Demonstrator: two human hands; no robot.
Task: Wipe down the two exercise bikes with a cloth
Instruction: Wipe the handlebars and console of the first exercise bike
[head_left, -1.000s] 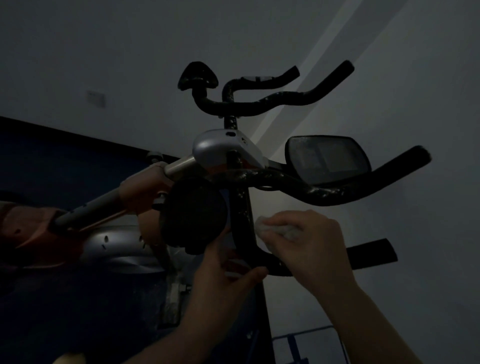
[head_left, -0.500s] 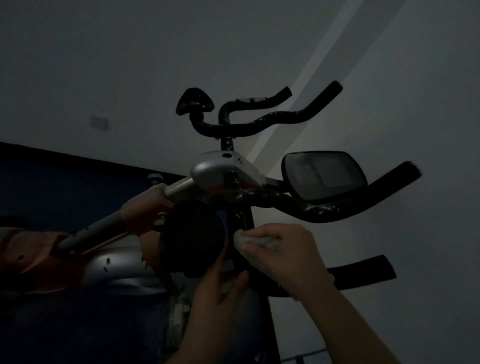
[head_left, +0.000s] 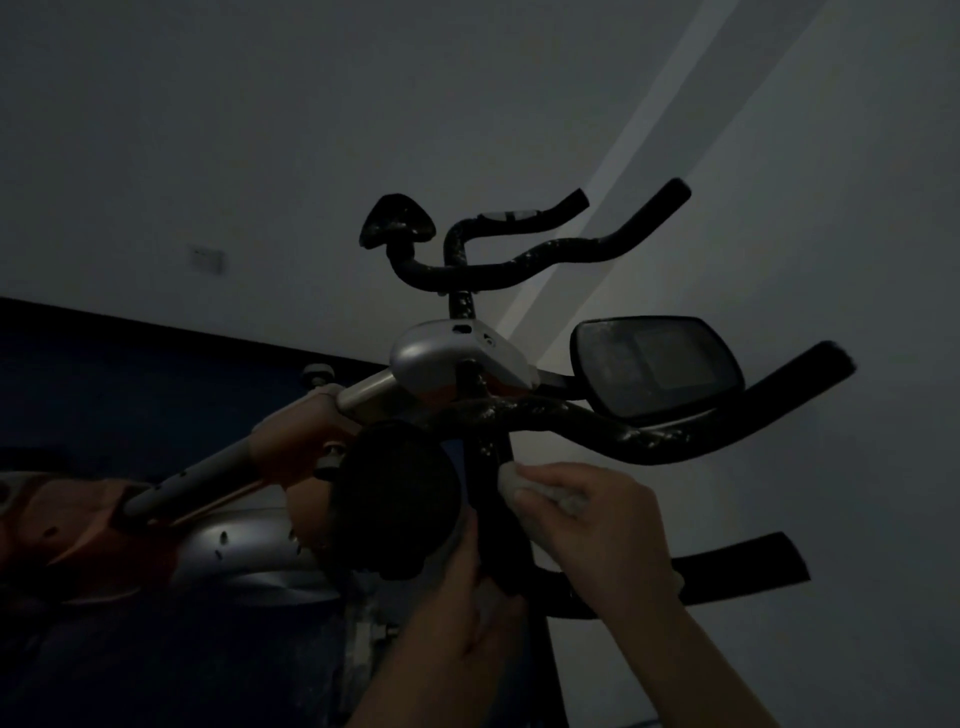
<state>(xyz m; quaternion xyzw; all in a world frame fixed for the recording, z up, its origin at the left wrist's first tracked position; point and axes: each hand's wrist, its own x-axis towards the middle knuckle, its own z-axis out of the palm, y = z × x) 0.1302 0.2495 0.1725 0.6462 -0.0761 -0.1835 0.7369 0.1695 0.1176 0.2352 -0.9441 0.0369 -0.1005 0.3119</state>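
Right hand (head_left: 597, 525) clamped on cloth (head_left: 511, 480), pressed against bike post (head_left: 491, 467). Left hand (head_left: 467, 597) below, seemingly curled round the post in the gloom.

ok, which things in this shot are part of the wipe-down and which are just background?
In the job:
- white cloth, gripped by the right hand against the black upright bar
- left hand, steadying the same bar lower down
- near bike's handlebar and console
- far bike's handlebar

Just there:
- wall plate
- grey wall
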